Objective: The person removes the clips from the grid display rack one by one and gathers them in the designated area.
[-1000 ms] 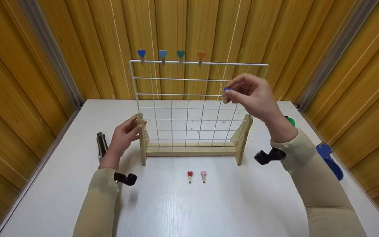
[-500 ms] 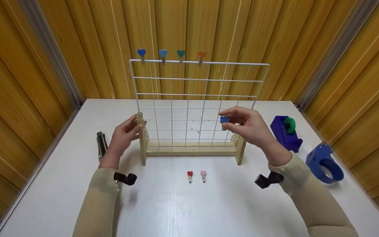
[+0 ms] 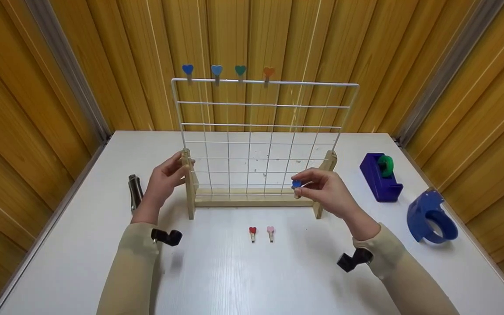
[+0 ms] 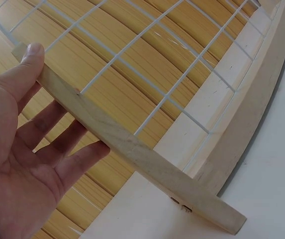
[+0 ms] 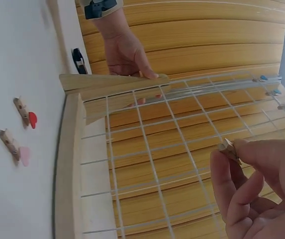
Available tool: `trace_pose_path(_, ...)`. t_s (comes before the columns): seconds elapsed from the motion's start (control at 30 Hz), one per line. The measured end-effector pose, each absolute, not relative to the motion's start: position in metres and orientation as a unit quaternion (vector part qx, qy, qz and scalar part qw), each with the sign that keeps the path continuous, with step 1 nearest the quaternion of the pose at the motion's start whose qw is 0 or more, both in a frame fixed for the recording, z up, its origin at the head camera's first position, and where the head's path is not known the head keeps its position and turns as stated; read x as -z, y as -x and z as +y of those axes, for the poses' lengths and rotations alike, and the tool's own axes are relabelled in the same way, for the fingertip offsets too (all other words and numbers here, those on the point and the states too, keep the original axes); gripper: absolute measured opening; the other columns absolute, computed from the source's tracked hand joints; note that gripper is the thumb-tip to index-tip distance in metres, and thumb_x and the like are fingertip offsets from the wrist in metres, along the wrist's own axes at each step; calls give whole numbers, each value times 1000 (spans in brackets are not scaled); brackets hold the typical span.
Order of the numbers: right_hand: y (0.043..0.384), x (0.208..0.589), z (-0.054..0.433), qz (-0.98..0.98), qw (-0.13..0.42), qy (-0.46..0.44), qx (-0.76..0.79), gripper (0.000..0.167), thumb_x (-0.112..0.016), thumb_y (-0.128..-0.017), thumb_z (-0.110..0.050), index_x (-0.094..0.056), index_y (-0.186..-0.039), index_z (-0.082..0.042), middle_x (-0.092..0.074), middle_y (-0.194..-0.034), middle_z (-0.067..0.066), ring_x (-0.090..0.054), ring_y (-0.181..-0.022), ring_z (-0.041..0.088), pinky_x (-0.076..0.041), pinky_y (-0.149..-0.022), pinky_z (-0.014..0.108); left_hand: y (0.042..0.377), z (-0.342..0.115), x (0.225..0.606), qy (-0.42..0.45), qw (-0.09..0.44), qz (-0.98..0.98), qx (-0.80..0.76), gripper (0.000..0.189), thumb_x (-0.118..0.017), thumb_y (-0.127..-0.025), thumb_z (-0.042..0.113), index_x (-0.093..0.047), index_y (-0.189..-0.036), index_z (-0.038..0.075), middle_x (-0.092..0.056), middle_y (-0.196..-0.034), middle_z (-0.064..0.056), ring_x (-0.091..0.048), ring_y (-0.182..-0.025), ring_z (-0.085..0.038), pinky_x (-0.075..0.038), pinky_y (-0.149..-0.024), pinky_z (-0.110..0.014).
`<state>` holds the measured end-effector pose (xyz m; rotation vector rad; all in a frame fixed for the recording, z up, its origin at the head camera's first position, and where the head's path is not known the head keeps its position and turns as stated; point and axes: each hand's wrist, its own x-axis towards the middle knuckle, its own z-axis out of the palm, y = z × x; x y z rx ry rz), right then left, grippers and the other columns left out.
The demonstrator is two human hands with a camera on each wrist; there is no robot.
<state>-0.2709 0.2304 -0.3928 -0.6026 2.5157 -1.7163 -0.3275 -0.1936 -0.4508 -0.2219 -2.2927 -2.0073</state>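
My right hand [image 3: 327, 192] pinches a small wooden clothespin with a blue heart [image 3: 296, 184], held before the lower right of a white wire grid [image 3: 260, 126]. The right wrist view shows that clothespin [image 5: 228, 146] between thumb and index finger. My left hand [image 3: 164, 180] grips the left wooden upright [image 3: 189, 188] of the grid's stand; its thumb lies on the wood in the left wrist view. Along the grid's top wire sit clothespins with dark blue [image 3: 187, 69], light blue [image 3: 217, 70], green [image 3: 240, 70] and orange [image 3: 269, 72] hearts. Clothespins with red [image 3: 253, 231] and pink [image 3: 271, 230] hearts lie on the table.
On the right of the white table [image 3: 234, 280] stand a purple tape dispenser [image 3: 379, 179] with green tape and a blue tape holder [image 3: 429, 218]. A dark metal stapler-like tool [image 3: 135, 192] lies at left, behind my left wrist. Wood-patterned walls surround the table.
My right hand has come down from the grid's upper right to its lower right, carrying the blue-heart clothespin. My left hand has stayed on the upright.
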Motion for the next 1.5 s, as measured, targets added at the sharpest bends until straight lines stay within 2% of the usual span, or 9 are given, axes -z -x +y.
trace_pose_path(0.1, 272, 409, 232, 811, 39, 181, 555, 28, -77, -91, -6, -71, -118, 2, -72, -107, 9, -71, -90, 12, -63, -82, 22, 328, -194, 451, 73, 43, -748, 658, 62, -65, -102, 26, -41, -159, 16, -59, -148, -19, -64, -118, -6, -60, -95, -26)
trace_pose_path(0.2, 271, 425, 234, 814, 62, 172, 552, 30, -77, -92, -7, -70, -118, 4, -73, -103, 4, -72, -85, 11, -60, -71, 19, 327, -193, 450, 76, 44, -748, 658, 61, -64, -103, 26, -42, -158, 16, -60, -147, -18, -63, -121, -9, -60, -96, -27)
trace_pose_path(0.33, 269, 445, 234, 819, 90, 164, 543, 34, -77, -91, -9, -69, -120, 6, -73, -102, 6, -72, -81, 10, -50, -60, 18, 326, -193, 449, 81, 47, -750, 655, 61, -65, -103, 27, -42, -158, 17, -60, -147, -17, -62, -125, -16, -60, -97, -28)
trace_pose_path(0.63, 267, 483, 234, 837, 125, 134, 516, 30, -79, -89, -8, -72, -116, 3, -72, -106, 18, -75, -81, 16, -60, -69, 25, 326, -194, 450, 78, 44, -753, 652, 61, -65, -103, 28, -41, -159, 20, -60, -149, -14, -60, -128, -13, -59, -99, -28)
trace_pose_path(0.8, 267, 495, 231, 854, 124, 114, 492, 22, -79, -87, -4, -75, -109, -3, -72, -100, 12, -68, -78, 13, -55, -66, 25, 326, -194, 450, 78, 46, -752, 653, 61, -65, -103, 27, -42, -158, 20, -60, -148, -14, -59, -132, -19, -59, -99, -30)
trace_pose_path(0.97, 266, 500, 227, 871, 108, 125, 462, 21, -81, -85, -3, -78, -106, -5, -74, -98, 12, -58, -83, 15, -49, -65, 23, 327, -194, 450, 82, 48, -753, 651, 60, -64, -103, 27, -41, -159, 20, -61, -147, -15, -61, -128, -15, -60, -98, -28)
trace_pose_path(1.17, 266, 502, 225, 881, 95, 138, 442, 20, -80, -85, -1, -78, -104, -4, -74, -99, 12, -57, -85, 15, -50, -71, 21, 326, -194, 450, 85, 52, -747, 657, 59, -64, -103, 24, -43, -158, 18, -61, -146, -16, -62, -124, -12, -60, -95, -25)
trace_pose_path(1.33, 267, 504, 224, 892, 100, 121, 425, 17, -79, -86, -2, -79, -103, -7, -72, -93, 7, -55, -81, 15, -48, -66, 20, 325, -194, 450, 81, 47, -748, 657, 59, -65, -103, 26, -43, -158, 20, -62, -146, -14, -61, -126, -15, -60, -96, -26)
trace_pose_path(1.5, 267, 505, 224, 893, 108, 120, 421, 17, -78, -86, -2, -79, -102, -7, -70, -88, 5, -55, -78, 14, -47, -62, 20, 325, -193, 451, 75, 43, -747, 659, 61, -67, -102, 28, -43, -158, 21, -61, -148, -13, -61, -124, -12, -60, -96, -26)
